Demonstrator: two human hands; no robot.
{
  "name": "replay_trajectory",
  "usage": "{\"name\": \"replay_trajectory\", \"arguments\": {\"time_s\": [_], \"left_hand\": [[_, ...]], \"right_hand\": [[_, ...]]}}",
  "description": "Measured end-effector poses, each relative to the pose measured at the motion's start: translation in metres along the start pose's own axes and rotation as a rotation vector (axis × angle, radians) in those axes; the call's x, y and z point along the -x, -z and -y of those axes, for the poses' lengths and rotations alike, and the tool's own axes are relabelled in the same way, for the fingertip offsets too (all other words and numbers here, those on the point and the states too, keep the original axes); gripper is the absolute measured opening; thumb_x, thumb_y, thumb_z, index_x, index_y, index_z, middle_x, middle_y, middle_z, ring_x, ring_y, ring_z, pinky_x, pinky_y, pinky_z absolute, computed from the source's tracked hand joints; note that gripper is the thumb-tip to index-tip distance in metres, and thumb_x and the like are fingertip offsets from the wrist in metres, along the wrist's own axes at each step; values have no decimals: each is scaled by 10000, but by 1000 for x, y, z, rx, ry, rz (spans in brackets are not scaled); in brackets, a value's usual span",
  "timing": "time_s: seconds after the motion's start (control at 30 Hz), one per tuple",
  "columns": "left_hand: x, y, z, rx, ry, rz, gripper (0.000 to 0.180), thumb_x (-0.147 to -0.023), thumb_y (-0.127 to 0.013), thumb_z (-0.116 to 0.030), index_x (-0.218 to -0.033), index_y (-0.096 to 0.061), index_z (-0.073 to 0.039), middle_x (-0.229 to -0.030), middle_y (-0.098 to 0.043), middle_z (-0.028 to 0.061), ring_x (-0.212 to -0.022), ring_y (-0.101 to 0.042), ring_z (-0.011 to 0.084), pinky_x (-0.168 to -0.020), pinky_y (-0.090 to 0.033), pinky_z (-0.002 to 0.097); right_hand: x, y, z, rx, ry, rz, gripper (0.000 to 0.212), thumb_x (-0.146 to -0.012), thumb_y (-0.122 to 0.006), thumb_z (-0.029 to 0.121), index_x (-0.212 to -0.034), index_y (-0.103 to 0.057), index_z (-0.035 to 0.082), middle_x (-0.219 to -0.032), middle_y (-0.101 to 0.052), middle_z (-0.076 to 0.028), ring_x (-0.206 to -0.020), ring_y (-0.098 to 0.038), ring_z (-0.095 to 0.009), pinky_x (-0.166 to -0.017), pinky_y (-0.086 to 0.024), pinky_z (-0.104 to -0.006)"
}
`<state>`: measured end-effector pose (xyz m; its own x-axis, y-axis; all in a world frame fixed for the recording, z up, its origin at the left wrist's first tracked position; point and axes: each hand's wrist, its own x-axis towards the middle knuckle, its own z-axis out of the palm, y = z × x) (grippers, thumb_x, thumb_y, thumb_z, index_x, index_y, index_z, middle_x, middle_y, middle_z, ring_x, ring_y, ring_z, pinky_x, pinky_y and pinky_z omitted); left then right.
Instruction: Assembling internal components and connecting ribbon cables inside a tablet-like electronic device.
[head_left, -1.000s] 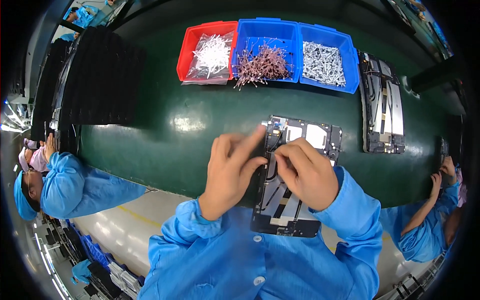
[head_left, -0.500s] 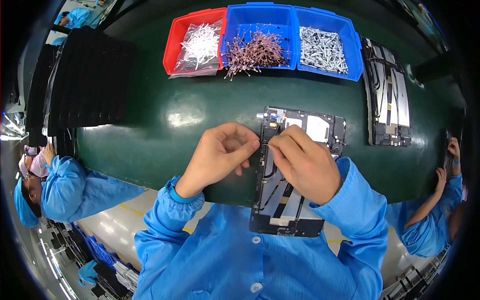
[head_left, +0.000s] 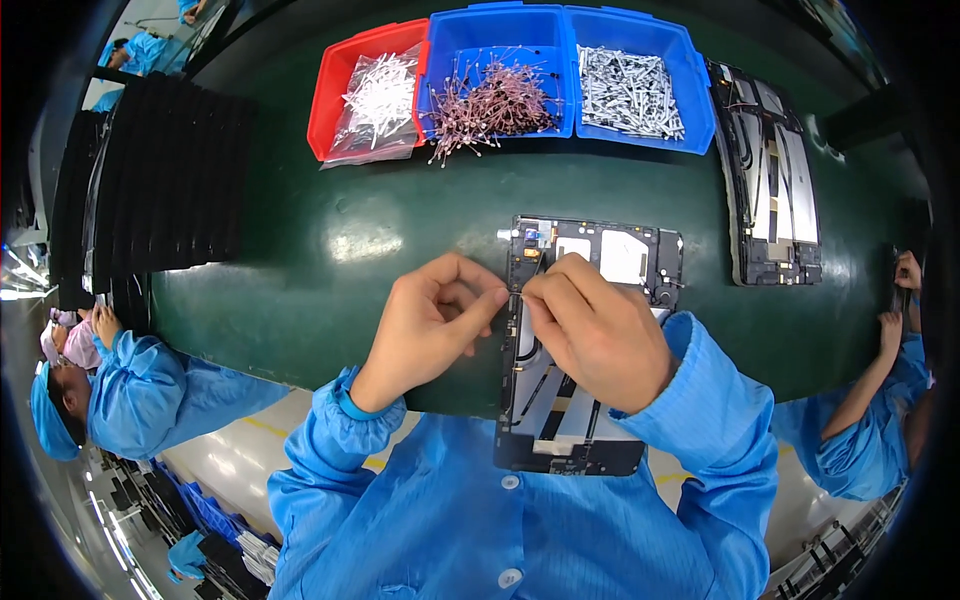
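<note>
Green tabletop [head_left: 270, 315]; left hand [head_left: 430, 325], right hand [head_left: 600, 330] pinching thin wire [head_left: 515, 292] at opened device [head_left: 555, 405].

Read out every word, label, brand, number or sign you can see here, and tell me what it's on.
No text can be read in this view.
Nearer open device: any markings are too small to read.
Farther open device: likewise too small.
Clear bag in the red bin: no readable print.
</note>
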<state>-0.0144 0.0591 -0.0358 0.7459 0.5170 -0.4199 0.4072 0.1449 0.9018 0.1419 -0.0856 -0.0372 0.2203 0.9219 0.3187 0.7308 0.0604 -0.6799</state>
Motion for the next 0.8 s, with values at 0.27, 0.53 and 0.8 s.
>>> {"name": "replay_trajectory", "arguments": {"time_s": [0.27, 0.53, 0.8], "left_hand": [[2, -5, 3, -45, -59, -83, 117, -932, -716, -79, -968, -654, 15, -724, -673, 21, -553, -589, 35, -483, -465, 194], [-13, 13, -21, -31, 108, 156, 85, -896, -670, -2, -951, -637, 54, -920, -710, 96, -842, -715, 144, -618, -606, 273], [-18, 15, -28, -30, 149, 204, 62, -885, -655, 20, -932, -629, 51, -911, -707, 92, -833, -721, 152, -615, -605, 271]], "right_hand": [[-1, -1, 3, 59, -3, -7, 142, -842, -719, -12, -947, -625, 7, -887, -587, -109, -663, -659, -300, -567, -550, -403], [1, -1, 3, 47, -4, -3, 153, -828, -726, -9, -944, -628, 5, -873, -584, -102, -652, -657, -290, -554, -549, -394], [1, 2, 2, 74, 40, -2, 169, -806, -732, -15, -940, -631, 8, -863, -579, -99, -661, -659, -287, -560, -549, -390]]}}
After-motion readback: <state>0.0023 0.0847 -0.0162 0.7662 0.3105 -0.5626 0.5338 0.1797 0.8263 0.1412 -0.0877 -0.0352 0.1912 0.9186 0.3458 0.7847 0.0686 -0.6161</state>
